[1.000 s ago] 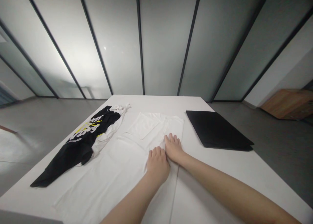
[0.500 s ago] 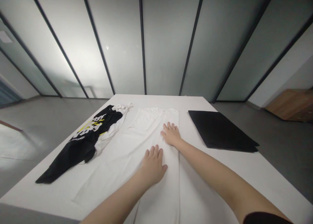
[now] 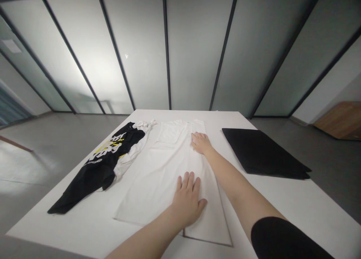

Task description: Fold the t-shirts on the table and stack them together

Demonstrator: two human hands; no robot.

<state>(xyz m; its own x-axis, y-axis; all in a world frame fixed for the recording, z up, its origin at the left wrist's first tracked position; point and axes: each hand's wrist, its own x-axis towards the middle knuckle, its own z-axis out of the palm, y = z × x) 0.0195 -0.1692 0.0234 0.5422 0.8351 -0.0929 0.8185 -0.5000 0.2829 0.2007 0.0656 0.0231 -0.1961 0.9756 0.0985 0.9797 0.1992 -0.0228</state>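
A white garment [image 3: 158,180] lies spread flat on the white table, its lower hem toward me and a folded layer along its right side. A sleeve-like piece [image 3: 170,133] lies at its far left. My left hand [image 3: 188,198] rests palm down on the lower part, fingers spread, near the fold's edge. Farther off, my right hand [image 3: 201,142] lies flat on the upper right part, fingers stretched out. Neither hand grips anything. Left of the white garment is a crumpled black and white garment [image 3: 98,165] with yellow and white print.
A black flat board or folded sheet [image 3: 262,151] lies on the right of the table [image 3: 180,114]. Behind the table stands a frosted glass partition [image 3: 194,55] with dark frames. A wooden piece [image 3: 341,119] is on the floor at far right.
The white garment has slid away from me, and its lower hem has come into view. My right hand has moved farther away; my left hand is slightly to the right. The view has shifted a little.
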